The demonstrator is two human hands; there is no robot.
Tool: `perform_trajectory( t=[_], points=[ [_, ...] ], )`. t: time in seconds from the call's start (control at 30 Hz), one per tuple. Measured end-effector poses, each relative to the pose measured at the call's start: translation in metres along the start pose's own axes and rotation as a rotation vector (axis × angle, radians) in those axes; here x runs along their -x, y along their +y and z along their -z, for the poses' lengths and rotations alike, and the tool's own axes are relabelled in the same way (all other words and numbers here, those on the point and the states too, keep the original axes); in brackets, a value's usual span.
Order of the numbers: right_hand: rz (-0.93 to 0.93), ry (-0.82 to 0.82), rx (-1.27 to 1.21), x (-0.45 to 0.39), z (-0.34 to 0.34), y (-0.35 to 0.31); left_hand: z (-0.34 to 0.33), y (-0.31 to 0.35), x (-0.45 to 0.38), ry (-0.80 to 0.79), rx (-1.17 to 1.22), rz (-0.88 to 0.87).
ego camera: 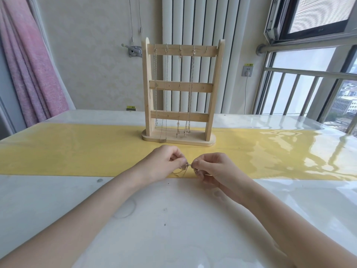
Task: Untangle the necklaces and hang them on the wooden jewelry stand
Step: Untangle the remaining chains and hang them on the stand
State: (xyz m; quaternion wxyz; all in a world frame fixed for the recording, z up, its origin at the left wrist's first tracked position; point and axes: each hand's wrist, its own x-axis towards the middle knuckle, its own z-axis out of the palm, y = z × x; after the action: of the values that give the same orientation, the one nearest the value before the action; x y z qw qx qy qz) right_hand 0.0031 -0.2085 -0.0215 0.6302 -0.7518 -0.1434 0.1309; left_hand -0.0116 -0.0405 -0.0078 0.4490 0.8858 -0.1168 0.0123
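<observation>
A wooden jewelry stand (178,88) with three cross bars stands upright on the yellow runner, straight ahead. Several thin chains (180,89) hang from hooks on its top bar down to its base; the rightmost hook is bare. In front of the stand, my left hand (164,163) and my right hand (214,169) are close together just above the table. Both pinch a fine golden necklace (186,166) between fingertips. A small loop of its chain droops below my left fingers onto the runner's near edge.
The table (164,219) has a glossy white top with a yellow runner (77,151) across its middle. A radiator (199,22) and wall stand behind the stand. A pink curtain (25,64) hangs at left, a window with railings (309,84) at right.
</observation>
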Motion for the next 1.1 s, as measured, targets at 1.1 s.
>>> perform_trajectory(
  t=[1.1],
  points=[
    [0.033, -0.025, -0.025, -0.0005, -0.0016, 0.0043, 0.0045, 0.0049, 0.0054, 0.053, 0.246, 0.031]
  ],
)
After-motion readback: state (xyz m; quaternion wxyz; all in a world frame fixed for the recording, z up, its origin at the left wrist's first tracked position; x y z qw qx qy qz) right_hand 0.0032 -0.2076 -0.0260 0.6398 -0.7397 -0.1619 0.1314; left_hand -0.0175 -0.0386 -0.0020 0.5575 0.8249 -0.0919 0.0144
